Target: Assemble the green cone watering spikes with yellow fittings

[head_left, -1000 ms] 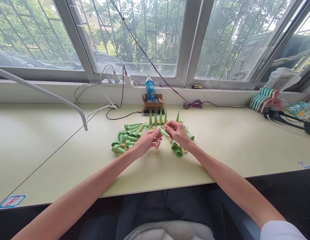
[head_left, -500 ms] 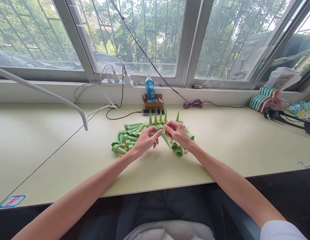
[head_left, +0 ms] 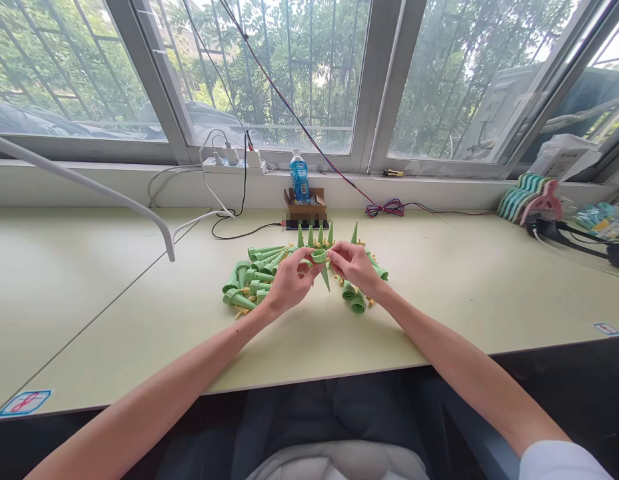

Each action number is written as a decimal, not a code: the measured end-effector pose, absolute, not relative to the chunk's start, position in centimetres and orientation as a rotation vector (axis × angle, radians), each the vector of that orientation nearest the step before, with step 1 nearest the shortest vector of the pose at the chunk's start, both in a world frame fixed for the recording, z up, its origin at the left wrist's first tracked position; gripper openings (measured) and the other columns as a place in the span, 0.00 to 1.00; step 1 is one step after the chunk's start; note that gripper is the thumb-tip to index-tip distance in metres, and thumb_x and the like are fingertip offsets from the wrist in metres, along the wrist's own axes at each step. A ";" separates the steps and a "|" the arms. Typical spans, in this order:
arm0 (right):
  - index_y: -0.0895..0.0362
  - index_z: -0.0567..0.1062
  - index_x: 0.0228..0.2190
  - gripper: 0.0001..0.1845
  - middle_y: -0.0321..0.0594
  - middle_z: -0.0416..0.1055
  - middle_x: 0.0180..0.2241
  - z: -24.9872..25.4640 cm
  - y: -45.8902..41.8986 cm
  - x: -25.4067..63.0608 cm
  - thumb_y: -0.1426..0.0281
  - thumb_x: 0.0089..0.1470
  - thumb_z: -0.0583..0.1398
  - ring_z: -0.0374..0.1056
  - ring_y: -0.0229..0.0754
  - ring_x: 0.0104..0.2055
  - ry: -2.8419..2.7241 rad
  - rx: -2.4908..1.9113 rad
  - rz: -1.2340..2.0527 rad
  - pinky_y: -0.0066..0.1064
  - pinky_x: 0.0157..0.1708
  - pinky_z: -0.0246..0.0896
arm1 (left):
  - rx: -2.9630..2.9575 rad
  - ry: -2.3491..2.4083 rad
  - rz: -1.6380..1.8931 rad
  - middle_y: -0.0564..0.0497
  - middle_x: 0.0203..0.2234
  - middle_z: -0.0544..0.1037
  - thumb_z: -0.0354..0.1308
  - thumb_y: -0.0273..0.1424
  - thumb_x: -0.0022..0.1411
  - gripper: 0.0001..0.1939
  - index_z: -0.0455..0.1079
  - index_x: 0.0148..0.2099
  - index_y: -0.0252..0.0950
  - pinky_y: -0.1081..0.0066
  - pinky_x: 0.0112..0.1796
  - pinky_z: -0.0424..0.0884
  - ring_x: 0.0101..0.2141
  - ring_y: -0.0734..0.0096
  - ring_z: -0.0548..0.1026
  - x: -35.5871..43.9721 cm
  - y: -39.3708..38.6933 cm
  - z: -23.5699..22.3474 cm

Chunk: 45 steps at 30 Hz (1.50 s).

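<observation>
My left hand (head_left: 292, 279) is closed around a green plastic plant watering spike (head_left: 319, 256), just above the table. Its ring-shaped open end faces up toward me and its point slants down. My right hand (head_left: 356, 265) pinches at the spike's right side, on what looks like a small yellow valve, mostly hidden by the fingertips. Left of my hands lies a pile of green watering spikes (head_left: 236, 298), with yellow valves among them. Several spikes (head_left: 330, 233) stand point-up behind my hands. More spikes (head_left: 358, 305) lie beside my right wrist, open ends toward me.
A blue bottle (head_left: 299, 177) stands in a small cardboard box (head_left: 316, 208) by the window sill. Behind on the left is a power strip (head_left: 232, 163) with cables. A white curved arm (head_left: 114, 187) reaches in from the left. A black headset (head_left: 569, 233) lies at the far right.
The held spike has tipped so its open end turns up toward me and its point hangs more steeply. My left fingers have shifted around it; my right hand has barely moved.
</observation>
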State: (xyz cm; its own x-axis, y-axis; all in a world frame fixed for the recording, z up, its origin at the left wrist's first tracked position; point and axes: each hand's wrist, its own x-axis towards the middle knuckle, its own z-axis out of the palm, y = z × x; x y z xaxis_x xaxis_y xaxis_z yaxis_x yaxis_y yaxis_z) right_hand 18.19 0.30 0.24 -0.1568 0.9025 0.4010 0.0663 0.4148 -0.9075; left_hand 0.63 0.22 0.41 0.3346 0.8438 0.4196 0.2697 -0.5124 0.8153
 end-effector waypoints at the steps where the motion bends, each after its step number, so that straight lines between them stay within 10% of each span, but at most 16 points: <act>1: 0.58 0.69 0.27 0.16 0.31 0.62 0.17 0.2 0.3 18.2 0.58 0.56 0.59 0.54 0.30 0.17 -1.552 -0.887 0.939 0.24 0.17 0.47 | 1.984 0.975 1.174 0.49 0.37 0.74 0.57 0.37 0.61 0.12 0.67 0.44 0.36 0.76 0.21 0.69 0.22 0.78 0.69 0.7 0.2 0.4; 33: 0.57 0.68 0.26 0.15 0.31 0.61 0.16 0.4 0.0 17.9 0.59 0.56 0.59 0.54 0.31 0.17 -1.535 -0.908 0.940 0.25 0.16 0.48 | 1.824 1.016 1.124 0.51 0.38 0.70 0.60 0.32 0.57 0.13 0.62 0.44 0.38 0.78 0.17 0.66 0.20 0.82 0.71 0.9 0.3 0.5; 45: 0.57 0.68 0.27 0.15 0.30 0.61 0.16 0.4 0.0 17.9 0.58 0.56 0.59 0.54 0.31 0.17 -1.545 -0.889 0.931 0.25 0.17 0.47 | 1.288 0.920 0.824 0.51 0.15 0.68 0.52 0.53 0.61 0.28 0.64 0.23 0.33 0.76 0.12 0.53 0.12 0.79 0.62 1.1 0.2 1.4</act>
State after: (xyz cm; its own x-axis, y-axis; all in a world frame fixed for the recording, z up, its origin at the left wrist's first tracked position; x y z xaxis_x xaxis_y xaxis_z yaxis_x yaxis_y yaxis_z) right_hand 17.93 0.03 0.45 -0.1471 0.9031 0.4034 0.0650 0.4158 -0.9071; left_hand 1.12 0.16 1.40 0.4195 0.9023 -0.0997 -0.0002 0.1099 0.9939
